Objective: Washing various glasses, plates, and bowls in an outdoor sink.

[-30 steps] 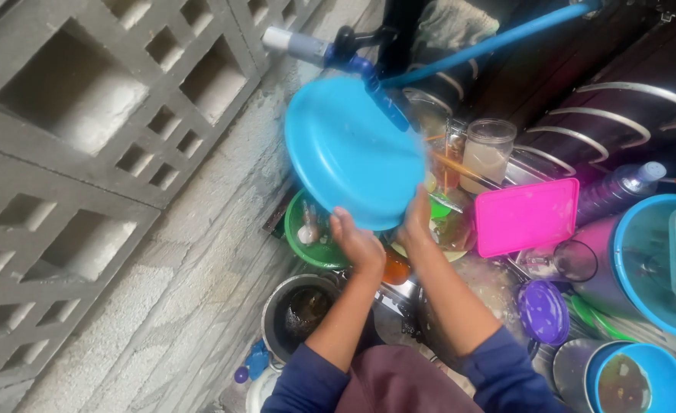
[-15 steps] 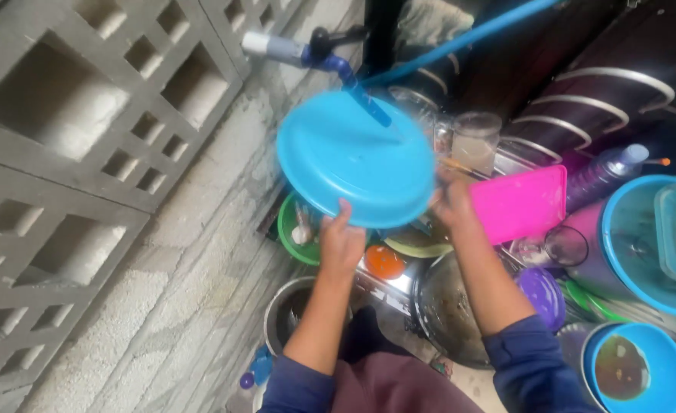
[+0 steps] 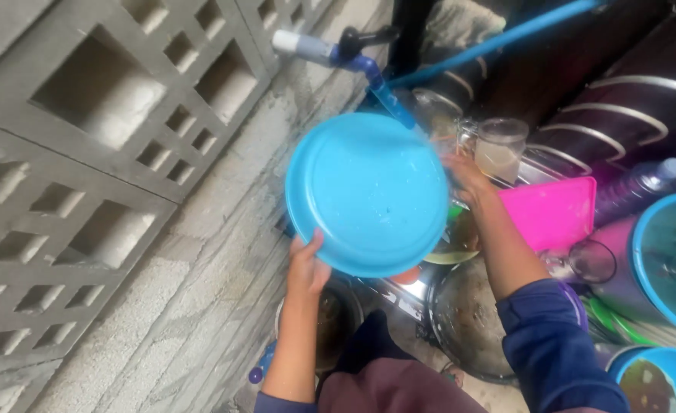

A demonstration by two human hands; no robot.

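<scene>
- Hands apart on opposite edges of a round blue basin (image 3: 368, 191): the left hand (image 3: 306, 264) clamps its near-left rim, thumb on the face, and the right hand (image 3: 466, 174) holds the far-right rim, so the basin is steadied from two sides.
- Basin is lifted clear of the other dishes and tilted with its broad face toward the camera, its far edge just below the blue tap (image 3: 372, 73) on the block wall (image 3: 101, 153); I judge this angle lets water run off it. Whether water is flowing I cannot tell.
- Wet specks show on the basin's face; otherwise nothing lies on it.
- Glass jar (image 3: 500, 149), right of the basin and just beyond the right hand, holds a cloudy pale liquid.
- Pink tray (image 3: 556, 210) leans among the dishes on the right.
- Metal pot (image 3: 468, 321), near and below the right forearm, looks wet and soiled inside.
- Large blue tub (image 3: 670, 260) at the far right holds water; a small blue bowl (image 3: 655, 378) nearer the camera holds murky liquid.
</scene>
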